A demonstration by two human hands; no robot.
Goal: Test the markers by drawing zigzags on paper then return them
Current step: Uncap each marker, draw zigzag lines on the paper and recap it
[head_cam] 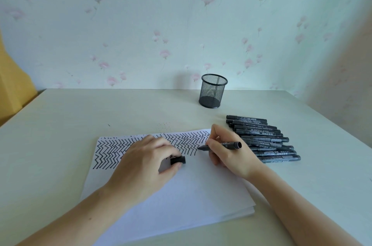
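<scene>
A stack of white paper lies on the table, its upper part covered with black zigzag lines. My right hand grips an uncapped black marker, its tip resting on the sheet at the right end of the zigzags. My left hand rests flat on the paper and pinches the marker's black cap between thumb and fingers. Several capped black markers lie side by side on the table just right of my right hand.
A black mesh pen holder stands upright and looks empty near the wall at the back of the pale table. Floral wallpaper is behind it. A yellow object sits beyond the table's left edge.
</scene>
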